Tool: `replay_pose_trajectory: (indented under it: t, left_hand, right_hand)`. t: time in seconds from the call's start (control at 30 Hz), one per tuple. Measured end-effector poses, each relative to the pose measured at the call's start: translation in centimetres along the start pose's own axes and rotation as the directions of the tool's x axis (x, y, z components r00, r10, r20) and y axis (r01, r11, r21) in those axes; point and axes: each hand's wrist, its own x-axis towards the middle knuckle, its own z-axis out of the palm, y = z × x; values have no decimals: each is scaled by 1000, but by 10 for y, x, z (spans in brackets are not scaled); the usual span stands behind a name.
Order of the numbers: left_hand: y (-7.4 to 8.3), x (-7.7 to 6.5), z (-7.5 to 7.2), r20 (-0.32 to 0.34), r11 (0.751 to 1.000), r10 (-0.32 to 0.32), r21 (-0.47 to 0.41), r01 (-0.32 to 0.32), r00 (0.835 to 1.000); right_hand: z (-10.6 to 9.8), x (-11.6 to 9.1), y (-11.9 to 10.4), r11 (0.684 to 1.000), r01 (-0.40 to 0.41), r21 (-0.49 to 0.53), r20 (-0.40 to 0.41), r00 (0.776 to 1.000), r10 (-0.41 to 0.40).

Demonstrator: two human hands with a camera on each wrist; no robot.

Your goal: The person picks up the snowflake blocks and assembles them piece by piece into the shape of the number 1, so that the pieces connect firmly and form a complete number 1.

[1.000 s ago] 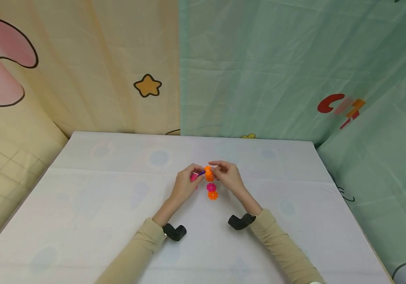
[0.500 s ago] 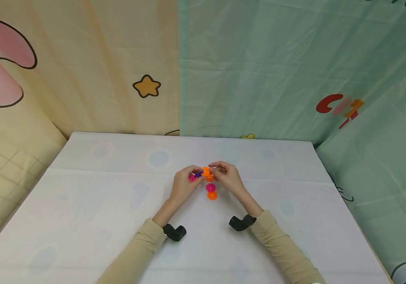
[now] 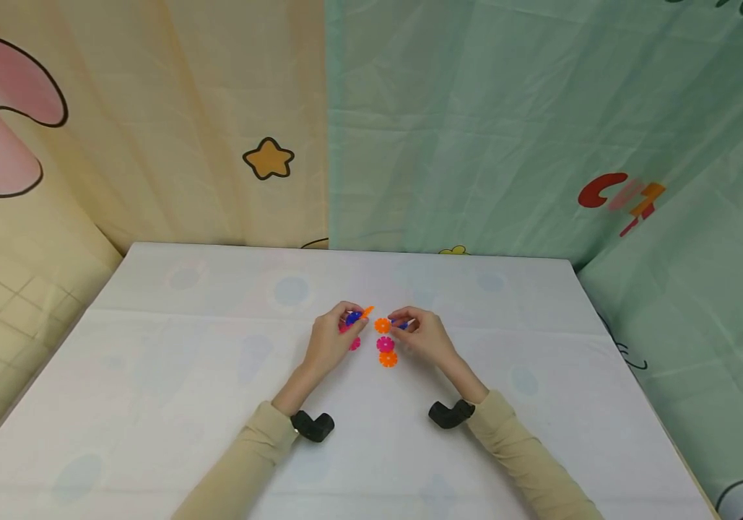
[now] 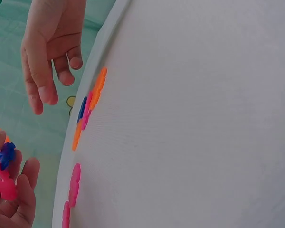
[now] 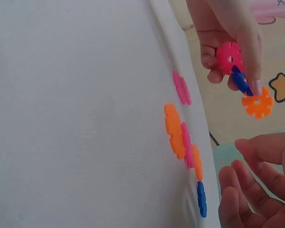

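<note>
My left hand (image 3: 326, 344) pinches a small joined chain of notched plastic discs, the flower-shaped linking kind. In the right wrist view its pink disc (image 5: 229, 58), blue disc (image 5: 240, 80) and orange disc (image 5: 257, 103) show in a row, the blue one between the others. Apart from it, my right hand (image 3: 427, 336) hovers with loosely bent fingers (image 5: 261, 149) and nothing in them. Below that hand a blue disc (image 5: 202, 199) lies on the table, beside a loose orange disc (image 3: 382, 326).
Nearer me on the white-covered table (image 3: 371, 448) lie a pink disc (image 3: 385, 345) and another orange disc (image 3: 388, 359), touching or overlapping. Pink discs (image 4: 74, 185) lie below my left hand. A curtain (image 3: 449, 144) hangs behind the table's far edge.
My right hand has let go of the orange disc and moved right. My left hand has drawn slightly left, carrying the orange disc joined to the blue and pink ones.
</note>
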Motion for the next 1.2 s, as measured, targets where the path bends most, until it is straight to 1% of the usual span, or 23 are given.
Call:
replay_pose_trajectory:
  t: [0.1, 0.23, 0.4, 0.73, 0.93, 1.03, 1.2]
  left_hand:
    - [-1, -1, -1, 8, 1000, -4, -17, 4, 1000]
    - [-3, -2, -2, 17, 1000, -5, -29, 5, 1000]
    - [-3, -2, -3, 28, 1000, -22, -6, 22, 999]
    - [1, -3, -6, 66, 994, -95, 64, 91, 993]
    - [1, -3, -8, 75, 992, -104, 80, 99, 992]
    - [1, -3, -8, 75, 993, -94, 83, 88, 993]
    - [0, -3, -8, 69, 995, -72, 78, 67, 995]
  right_hand:
    - [0, -1, 2, 1000, -13, -19, 30, 999, 14]
    - [0, -2, 6, 999, 0, -53, 70, 998, 4]
    - [3, -1, 7, 995, 10, -94, 110, 994, 0]
    - [7, 3, 3, 981, -44, -187, 164, 984, 75]
    - [8, 4, 1, 967, -68, -245, 172, 979, 113]
    - [8, 3, 1, 967, -59, -248, 171, 980, 104]
    - [6, 2, 3, 977, -14, -212, 171, 984, 52]
